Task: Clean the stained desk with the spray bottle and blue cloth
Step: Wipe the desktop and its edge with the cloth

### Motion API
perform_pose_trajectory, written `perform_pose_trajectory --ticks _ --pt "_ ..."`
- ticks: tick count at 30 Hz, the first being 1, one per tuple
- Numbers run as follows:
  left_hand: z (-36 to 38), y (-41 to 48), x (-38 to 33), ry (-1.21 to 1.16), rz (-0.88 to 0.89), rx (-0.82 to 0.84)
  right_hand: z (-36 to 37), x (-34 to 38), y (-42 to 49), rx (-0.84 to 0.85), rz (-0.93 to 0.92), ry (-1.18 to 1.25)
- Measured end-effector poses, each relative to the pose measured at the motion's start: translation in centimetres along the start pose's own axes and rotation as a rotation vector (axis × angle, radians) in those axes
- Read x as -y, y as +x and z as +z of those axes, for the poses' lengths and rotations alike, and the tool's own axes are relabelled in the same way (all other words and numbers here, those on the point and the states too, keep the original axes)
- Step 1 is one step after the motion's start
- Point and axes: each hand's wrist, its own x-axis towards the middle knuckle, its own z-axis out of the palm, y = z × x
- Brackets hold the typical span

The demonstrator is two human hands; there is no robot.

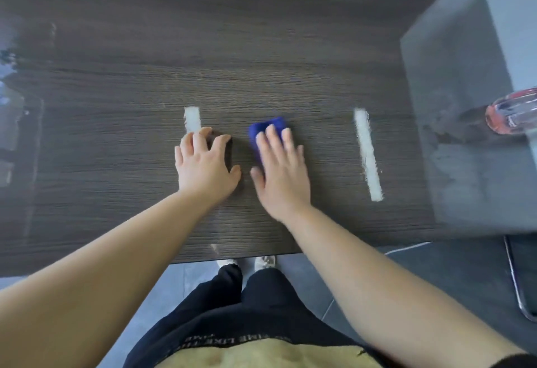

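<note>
Nearest the desk's front edge, both bare forearms reach out over the dark wood-grain desk. The right hand lies flat, fingers spread, pressing down on the blue cloth, which shows beyond the fingertips. Just beside it, the left hand rests open on the bare wood, holding nothing, its fingers touching the near end of a short white stain. A longer white streak lies to the right, apart from both hands. Farther right, the spray bottle (pink liquid, partly cut off) stands on a grey raised surface.
</note>
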Motion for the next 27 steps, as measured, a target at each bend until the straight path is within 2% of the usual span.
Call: perform_pose_trajectory --ticks 2,4,5,6,8,10,11,12,13,16,17,18,19,20,22,25,26,27 --pt "-0.3 -0.4 0.6 -0.013 -0.03 0.007 -0.2 -2.2 -3.6 0.088 -0.36 -0.043" --pt "-0.3 -1.3 0.7 0.017 -0.029 0.016 -1.1 -7.4 -5.5 0.105 -0.473 -0.094" --pt "0.0 -1.8 0.5 0.039 -0.011 0.02 -1.7 -10.1 -5.8 0.077 -0.404 -0.113" --pt "0.3 -2.2 0.2 0.05 0.011 0.024 -2.3 -12.4 -5.7 0.051 -0.242 -0.097" --pt "1.2 -3.2 -1.1 0.056 0.041 0.046 -3.3 -14.6 -4.8 -0.032 0.23 -0.002" --pt "2.1 -4.3 -2.5 0.068 0.059 0.07 -3.1 -12.6 -3.3 -0.137 0.607 0.07" --pt "2.6 -4.8 -3.1 0.072 0.06 0.074 -2.7 -10.7 -2.9 -0.145 0.655 0.073" --pt "3.0 -5.2 -3.5 0.071 0.058 0.071 -2.0 -8.6 -2.7 -0.128 0.602 0.064" --pt "3.3 -5.7 -3.9 0.072 0.054 0.065 -1.2 -6.8 -3.3 -0.099 0.447 0.053" --pt "3.7 -6.7 -3.9 0.064 0.025 0.028 -0.1 -5.5 -7.2 0.053 -0.239 -0.009" --pt "3.8 -6.9 -4.0 0.07 0.019 0.032 -0.5 -7.2 -8.4 0.091 -0.391 -0.038" --pt "3.9 -7.2 -4.1 0.091 0.019 0.048 -0.9 -9.6 -9.3 0.101 -0.456 -0.059" --pt "4.1 -7.3 -4.2 0.124 0.02 0.079 -1.3 -12.1 -9.9 0.078 -0.438 -0.065" --pt "4.2 -7.4 -4.4 0.16 0.019 0.118 -1.8 -14.5 -10.4 0.042 -0.343 -0.057" --pt "4.4 -7.2 -4.8 0.209 0.009 0.175 -3.0 -17.7 -10.6 -0.005 -0.003 0.006" --pt "4.1 -6.6 -5.0 0.244 0.011 0.2 -2.6 -15.2 -9.1 -0.122 0.49 0.042" --pt "4.0 -6.5 -4.9 0.249 0.016 0.209 -2.2 -13.1 -8.6 -0.124 0.541 0.039" --pt "3.8 -6.6 -4.8 0.248 0.019 0.222 -1.7 -10.8 -8.4 -0.108 0.505 0.036"
